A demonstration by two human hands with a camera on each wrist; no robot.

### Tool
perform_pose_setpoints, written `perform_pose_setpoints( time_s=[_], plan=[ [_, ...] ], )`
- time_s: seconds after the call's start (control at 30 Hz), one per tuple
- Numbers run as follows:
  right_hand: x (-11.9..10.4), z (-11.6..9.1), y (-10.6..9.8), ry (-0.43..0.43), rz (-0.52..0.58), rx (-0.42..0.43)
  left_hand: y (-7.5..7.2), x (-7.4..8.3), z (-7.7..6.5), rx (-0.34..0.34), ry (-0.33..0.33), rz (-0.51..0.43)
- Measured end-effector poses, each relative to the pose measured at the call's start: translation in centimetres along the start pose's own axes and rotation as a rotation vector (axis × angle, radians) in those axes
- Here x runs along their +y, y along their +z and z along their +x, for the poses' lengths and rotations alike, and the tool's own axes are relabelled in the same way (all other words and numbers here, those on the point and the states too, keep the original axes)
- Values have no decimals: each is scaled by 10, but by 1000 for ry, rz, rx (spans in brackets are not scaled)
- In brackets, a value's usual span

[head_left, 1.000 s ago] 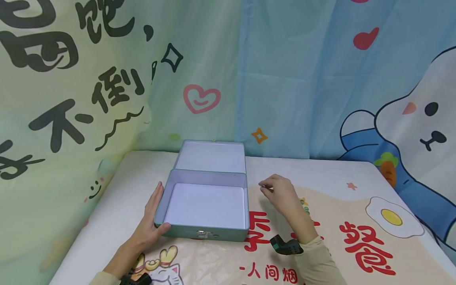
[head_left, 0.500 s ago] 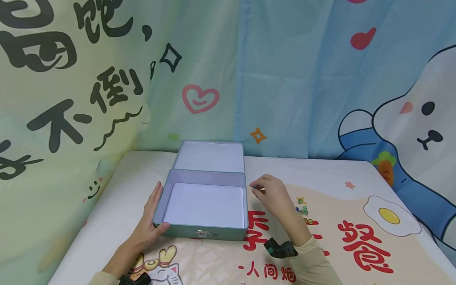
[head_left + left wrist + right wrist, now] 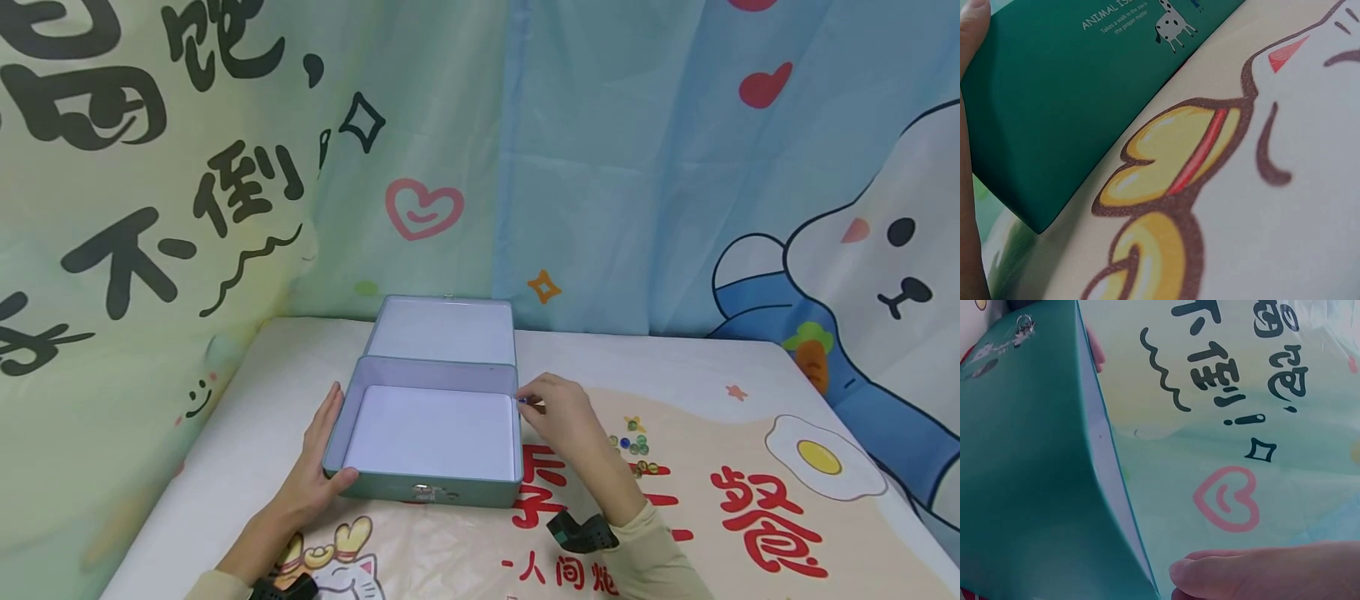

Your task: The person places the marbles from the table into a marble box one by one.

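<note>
A green metal box with a pale inside stands on the table, its lid hinged back. No item shows on its floor in the head view. My left hand rests along the box's left side, fingers straight, thumb at the front left corner. Thumb and fingers of my right hand pinch a small dark blue marble, mostly covered by the fingertips, right at the box's right rim. To the right of that wrist, several glass marbles in green, blue and yellow lie on the cloth.
A printed tablecloth with red characters, a fried egg and a cat covers the table. Behind the table's far edge hangs a printed curtain. A metal clasp sits on the box front.
My right hand has moved left with the marble, from over the cloth to the box's right rim. More loose marbles show beside the wrist. My left hand and the box stay put.
</note>
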State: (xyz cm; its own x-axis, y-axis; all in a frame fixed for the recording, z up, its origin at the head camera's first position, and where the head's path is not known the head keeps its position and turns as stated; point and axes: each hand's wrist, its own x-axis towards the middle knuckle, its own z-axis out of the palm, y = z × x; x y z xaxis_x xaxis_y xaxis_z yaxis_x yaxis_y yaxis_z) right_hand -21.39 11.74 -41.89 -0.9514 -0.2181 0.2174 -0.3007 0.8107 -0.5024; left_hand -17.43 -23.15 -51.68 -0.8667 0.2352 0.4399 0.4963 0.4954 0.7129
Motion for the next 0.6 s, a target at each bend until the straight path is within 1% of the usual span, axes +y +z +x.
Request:
perform_pose_setpoints(
  time_s=[0.27,0.47,0.6],
  plan=[
    [-7,-2,3,-27,4,17,0,-2,-1,-1,-3,8],
    [-10,-1,7,-83,17,31,0,0,-1,2,4,9],
    [-14,1,9,-102,12,28,0,1,-1,4,4,6]
  ],
)
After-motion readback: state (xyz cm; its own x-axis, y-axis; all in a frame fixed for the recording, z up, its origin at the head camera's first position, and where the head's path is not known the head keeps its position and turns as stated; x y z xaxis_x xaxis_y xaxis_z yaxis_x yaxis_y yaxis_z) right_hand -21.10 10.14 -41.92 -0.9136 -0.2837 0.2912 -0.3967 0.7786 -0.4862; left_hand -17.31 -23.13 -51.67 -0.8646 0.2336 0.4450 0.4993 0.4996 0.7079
